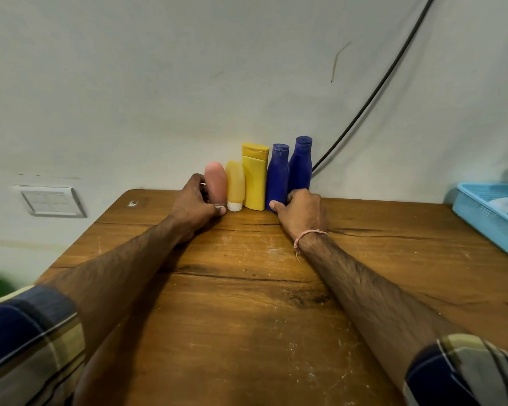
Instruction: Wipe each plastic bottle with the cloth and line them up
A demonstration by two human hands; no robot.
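Row formed, task seemingly near its end.
Left of the yellow bottle (pixel 255 177), past the orange tube (pixel 235 183), the left hand (pixel 195 205) grips the pink tube (pixel 216 178). Right of it, the right hand (pixel 301 212) curls round the inner blue bottle (pixel 277 177), with the outer blue bottle (pixel 300 162) beyond. No cloth shows.

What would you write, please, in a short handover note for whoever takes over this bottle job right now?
Left hand: grips the pink tube at the row's left end.
Right hand: curled round the bases of the two blue bottles at the right end.
Things: pink tube, orange tube, yellow bottle and blue bottles stand upright side by side against the wall on the wooden table.
Done: all five are lined up.
Left: probably just let go. No cloth is clearly visible, and something pale lies in the blue basket, so wiping cannot be confirmed.
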